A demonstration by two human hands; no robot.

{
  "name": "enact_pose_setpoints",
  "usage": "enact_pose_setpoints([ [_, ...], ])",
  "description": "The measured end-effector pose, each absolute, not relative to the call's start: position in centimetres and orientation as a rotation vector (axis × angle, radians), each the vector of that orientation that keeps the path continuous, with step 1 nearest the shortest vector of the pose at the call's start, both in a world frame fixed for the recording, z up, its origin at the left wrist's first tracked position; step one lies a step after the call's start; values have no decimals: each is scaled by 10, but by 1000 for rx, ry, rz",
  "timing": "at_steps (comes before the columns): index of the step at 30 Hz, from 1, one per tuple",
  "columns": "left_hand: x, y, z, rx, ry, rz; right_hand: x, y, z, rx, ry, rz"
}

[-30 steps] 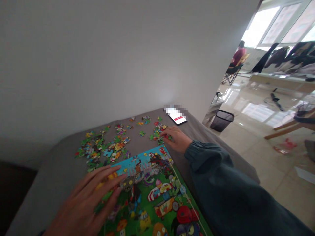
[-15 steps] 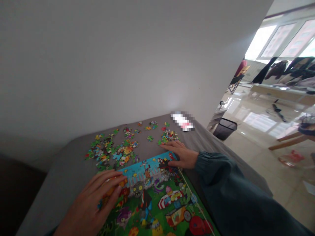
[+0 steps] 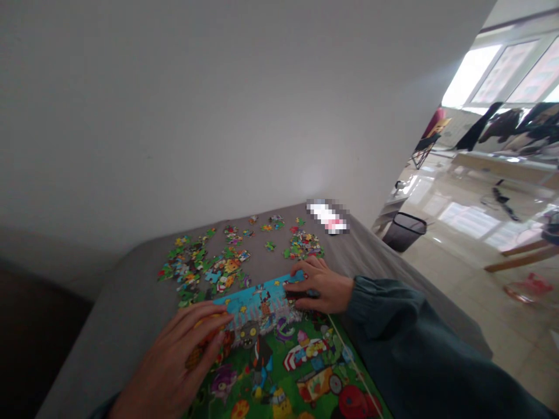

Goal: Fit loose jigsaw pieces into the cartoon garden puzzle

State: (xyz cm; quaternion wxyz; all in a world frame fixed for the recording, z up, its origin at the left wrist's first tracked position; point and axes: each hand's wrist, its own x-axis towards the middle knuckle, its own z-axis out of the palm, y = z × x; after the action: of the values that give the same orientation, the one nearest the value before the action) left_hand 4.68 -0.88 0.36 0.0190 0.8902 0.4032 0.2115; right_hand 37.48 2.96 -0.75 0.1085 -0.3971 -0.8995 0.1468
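Note:
A colourful cartoon jigsaw puzzle point(image 3: 283, 355) lies on a grey table point(image 3: 131, 302) in front of me. My left hand point(image 3: 174, 361) rests flat on the puzzle's left part with its fingers spread. In its dark teal sleeve, my right hand point(image 3: 317, 285) sits on the puzzle's top right corner. Its fingers curl down onto the blue top edge, and whatever is under the fingertips is hidden. Just beyond that hand lies a small pile of loose pieces point(image 3: 305, 244). A larger scatter of loose pieces point(image 3: 203, 267) spreads out beyond my left hand.
A phone point(image 3: 329, 216) lies at the table's far right corner, near the white wall. Right of the table the floor drops away, with a black waste bin point(image 3: 404, 231), a wooden chair leg point(image 3: 519, 259) and a seated person far back by the windows.
My right hand has come back from the small pile of loose pieces to the puzzle's top right corner. My left hand stays flat on the puzzle. The camera has shifted slightly.

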Motion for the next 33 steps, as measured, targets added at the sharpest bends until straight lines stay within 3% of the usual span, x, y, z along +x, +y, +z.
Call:
enact_pose_setpoints([
  [21,46,-7,3,2779,1225,631,377,37,-11,-1120,-2458,349],
  [26,42,-1,2,2775,1245,706,400,72,-22,-1394,-2063,119],
  [33,41,2,-2,2789,1190,762,386,87,-36,-1565,-2244,87],
])
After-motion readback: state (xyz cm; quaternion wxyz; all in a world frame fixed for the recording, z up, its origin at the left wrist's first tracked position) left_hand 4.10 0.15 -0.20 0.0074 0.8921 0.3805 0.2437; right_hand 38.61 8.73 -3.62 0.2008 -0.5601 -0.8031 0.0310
